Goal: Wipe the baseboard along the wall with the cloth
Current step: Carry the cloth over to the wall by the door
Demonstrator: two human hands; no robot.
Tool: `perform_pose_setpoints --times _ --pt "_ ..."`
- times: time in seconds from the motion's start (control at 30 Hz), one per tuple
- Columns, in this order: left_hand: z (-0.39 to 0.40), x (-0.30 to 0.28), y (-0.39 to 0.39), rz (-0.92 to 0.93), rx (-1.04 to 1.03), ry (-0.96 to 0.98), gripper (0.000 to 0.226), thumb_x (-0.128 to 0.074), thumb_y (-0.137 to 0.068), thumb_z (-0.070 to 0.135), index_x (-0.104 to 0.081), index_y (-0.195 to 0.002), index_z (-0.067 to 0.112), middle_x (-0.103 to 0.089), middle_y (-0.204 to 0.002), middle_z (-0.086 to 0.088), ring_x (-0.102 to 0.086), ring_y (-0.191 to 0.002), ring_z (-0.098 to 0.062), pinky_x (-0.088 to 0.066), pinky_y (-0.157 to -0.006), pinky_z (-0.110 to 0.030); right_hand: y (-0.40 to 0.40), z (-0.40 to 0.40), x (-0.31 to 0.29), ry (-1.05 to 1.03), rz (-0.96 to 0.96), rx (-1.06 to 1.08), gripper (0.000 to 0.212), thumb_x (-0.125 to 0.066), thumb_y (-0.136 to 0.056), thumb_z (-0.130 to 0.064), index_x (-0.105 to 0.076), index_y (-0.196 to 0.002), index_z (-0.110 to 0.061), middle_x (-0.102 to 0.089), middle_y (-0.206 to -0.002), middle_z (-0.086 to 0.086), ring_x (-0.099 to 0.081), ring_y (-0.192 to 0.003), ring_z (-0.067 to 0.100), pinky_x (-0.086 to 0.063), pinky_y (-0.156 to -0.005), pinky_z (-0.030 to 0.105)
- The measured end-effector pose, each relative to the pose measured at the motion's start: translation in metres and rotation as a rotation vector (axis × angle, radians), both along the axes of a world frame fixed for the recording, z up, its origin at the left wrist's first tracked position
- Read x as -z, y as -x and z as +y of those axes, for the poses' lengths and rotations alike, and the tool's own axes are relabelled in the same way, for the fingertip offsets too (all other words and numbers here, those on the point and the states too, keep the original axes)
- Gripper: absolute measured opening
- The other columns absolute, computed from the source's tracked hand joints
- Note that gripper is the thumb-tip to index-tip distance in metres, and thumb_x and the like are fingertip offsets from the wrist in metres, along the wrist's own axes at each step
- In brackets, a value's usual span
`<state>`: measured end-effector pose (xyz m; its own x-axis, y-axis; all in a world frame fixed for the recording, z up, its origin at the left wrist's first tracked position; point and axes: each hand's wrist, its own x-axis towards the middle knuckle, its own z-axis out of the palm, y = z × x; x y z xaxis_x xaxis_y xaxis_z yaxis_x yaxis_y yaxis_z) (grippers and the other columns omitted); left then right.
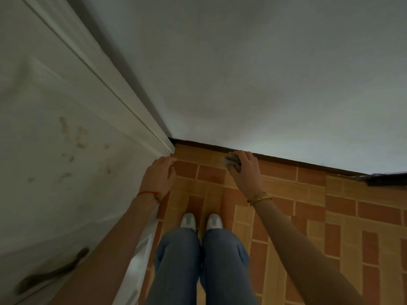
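One cloth (233,161) in right hand (245,167), at baseboard (308,165); left hand (159,176) free.

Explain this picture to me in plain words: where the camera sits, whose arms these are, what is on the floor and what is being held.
There is one picture, taken by a wide-angle camera worn on a person's head, looking down. No machine: both arms belong to that person. The right hand grips a small crumpled cloth against the dark baseboard where the pale wall meets the brick-patterned floor. The left hand holds nothing and reaches toward the foot of a white door frame. Below are the person's jeans and white shoes, standing on the floor near the corner.
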<state>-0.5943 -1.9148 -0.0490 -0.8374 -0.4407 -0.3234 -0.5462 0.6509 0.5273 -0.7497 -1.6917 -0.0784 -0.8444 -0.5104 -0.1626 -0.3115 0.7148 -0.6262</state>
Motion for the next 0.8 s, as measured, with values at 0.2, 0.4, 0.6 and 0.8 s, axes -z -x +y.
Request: perform_pose_setpoints --times 0.2,0.4,0.6,0.8 --pt "-0.015 0.165 -0.001 -0.054 -0.022 -0.013 0.033 -0.049 -0.1 0.009 -0.058 -0.132 0.009 -0.061 -0.123 -0.016 -0.057 -0.113 -0.033 -0.048 -0.097 -0.044 0.009 -0.018 0.154 -0.049 -0.002 -0.089 0.032 -0.063 -0.088 -0.018 -0.053 -0.119 -0.017 -0.051 -0.118 0.006 -0.048 -0.104 0.028 -0.044 -0.081 0.032" --pt "-0.029 0.318 -0.002 -0.054 0.009 0.038 0.03 -0.048 -0.101 0.011 -0.061 -0.128 0.008 -0.063 -0.117 -0.015 -0.06 -0.104 -0.032 -0.05 -0.087 -0.044 0.017 -0.041 0.296 -0.078 0.033 -0.171 0.028 -0.062 -0.09 -0.022 -0.051 -0.114 -0.013 -0.051 -0.113 0.008 -0.047 -0.104 0.028 -0.043 -0.083 0.034" --pt "-0.04 0.441 -0.006 -0.009 0.04 0.196 0.048 -0.032 -0.093 0.029 -0.065 -0.121 0.007 -0.065 -0.107 -0.015 -0.061 -0.099 -0.036 -0.054 -0.077 -0.047 0.028 -0.075 0.401 -0.081 0.132 -0.233 0.026 -0.059 -0.091 -0.023 -0.05 -0.113 -0.014 -0.05 -0.11 0.006 -0.047 -0.1 0.024 -0.045 -0.08 0.033" --pt "-0.032 0.506 -0.016 -0.043 0.051 0.266 0.055 -0.03 -0.094 0.032 -0.049 -0.142 0.014 -0.051 -0.139 -0.014 -0.045 -0.127 -0.034 -0.046 -0.095 -0.053 0.019 -0.102 0.47 -0.031 0.2 -0.228 0.032 -0.062 -0.089 -0.019 -0.055 -0.12 -0.013 -0.053 -0.115 0.009 -0.047 -0.103 0.027 -0.048 -0.082 0.037"
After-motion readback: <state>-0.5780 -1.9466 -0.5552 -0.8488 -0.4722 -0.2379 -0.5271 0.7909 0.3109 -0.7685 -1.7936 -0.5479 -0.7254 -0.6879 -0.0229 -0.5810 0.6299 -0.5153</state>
